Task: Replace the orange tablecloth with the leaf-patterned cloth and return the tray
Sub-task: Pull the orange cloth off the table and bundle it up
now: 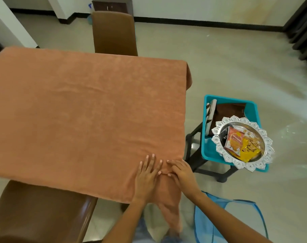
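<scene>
The orange tablecloth (82, 106) covers the whole table, its near right corner hanging down. My left hand (147, 174) lies flat on that corner with straight fingers. My right hand (181, 172) rests beside it, fingertips pressing into a small fold of the cloth. A silver tray (219, 149) with a scalloped rim holds snack packets (240, 146) and sits on the rim of a teal bin (254, 109) to the right. Inside the bin lie a folded brown cloth (230, 111) and a folded black-and-white patterned cloth (210, 114).
A brown chair (114, 32) stands at the table's far side and another brown chair (40, 211) at the near left. The bin rests on a black stool (198, 155). A blue mesh hamper (224, 223) stands by my right arm. Dark curtains (303, 27) hang at the far right.
</scene>
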Available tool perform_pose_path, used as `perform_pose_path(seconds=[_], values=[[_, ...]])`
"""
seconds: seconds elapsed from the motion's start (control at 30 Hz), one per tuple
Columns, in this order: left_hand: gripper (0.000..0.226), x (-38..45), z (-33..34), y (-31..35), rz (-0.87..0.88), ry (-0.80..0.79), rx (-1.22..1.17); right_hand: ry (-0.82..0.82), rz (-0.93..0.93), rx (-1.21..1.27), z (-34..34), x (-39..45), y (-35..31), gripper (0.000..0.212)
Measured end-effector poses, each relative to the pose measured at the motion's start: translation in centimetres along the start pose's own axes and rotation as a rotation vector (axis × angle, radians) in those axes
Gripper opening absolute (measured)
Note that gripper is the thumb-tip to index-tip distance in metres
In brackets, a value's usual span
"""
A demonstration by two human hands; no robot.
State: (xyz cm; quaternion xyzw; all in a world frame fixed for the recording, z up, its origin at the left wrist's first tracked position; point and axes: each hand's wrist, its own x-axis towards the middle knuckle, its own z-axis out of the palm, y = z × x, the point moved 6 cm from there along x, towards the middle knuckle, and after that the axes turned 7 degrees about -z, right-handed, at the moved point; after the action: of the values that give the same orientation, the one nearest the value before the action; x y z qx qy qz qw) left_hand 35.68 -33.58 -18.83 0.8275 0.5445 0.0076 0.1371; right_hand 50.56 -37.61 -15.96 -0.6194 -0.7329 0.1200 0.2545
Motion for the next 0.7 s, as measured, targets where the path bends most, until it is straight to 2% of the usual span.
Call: perform_pose_path(seconds=[0.1, 0.23, 0.37, 0.53, 0.63, 0.7], values=[[0.047, 0.7, -1.1, -0.5, 0.052, 0.082, -0.035, 0.041, -0.014, -0.033, -0.2, 1.4, -0.8, 0.044], [0.045, 3.2, -3.9, -2.0, 0.128, 0.156, -0.065, 0.035, 0.063, -0.039, 0.1, 4.2, -1.2, 0.023], [0.044, 6.2, -6.9, -5.1, 0.163, 0.257, -0.072, 0.024, 0.158, -0.073, 0.8, 8.0, -1.5, 0.058], [0.045, 11.1, -11.4, -11.4, 0.132, 0.346, -0.03, 0.003, 0.208, -0.096, 1.7, 14.9, -2.7, 0.051], [0.044, 14.3, -14.2, -15.9, 0.117, 0.419, 0.004, 0.025, 0.194, -0.157, 2.9, 20.4, -4.3, 0.063], [0.043, 16.1, -15.6, -18.9, 0.118, 0.447, 0.037, -0.009, 0.192, -0.221, 4.2, 24.3, -5.3, 0.057]])
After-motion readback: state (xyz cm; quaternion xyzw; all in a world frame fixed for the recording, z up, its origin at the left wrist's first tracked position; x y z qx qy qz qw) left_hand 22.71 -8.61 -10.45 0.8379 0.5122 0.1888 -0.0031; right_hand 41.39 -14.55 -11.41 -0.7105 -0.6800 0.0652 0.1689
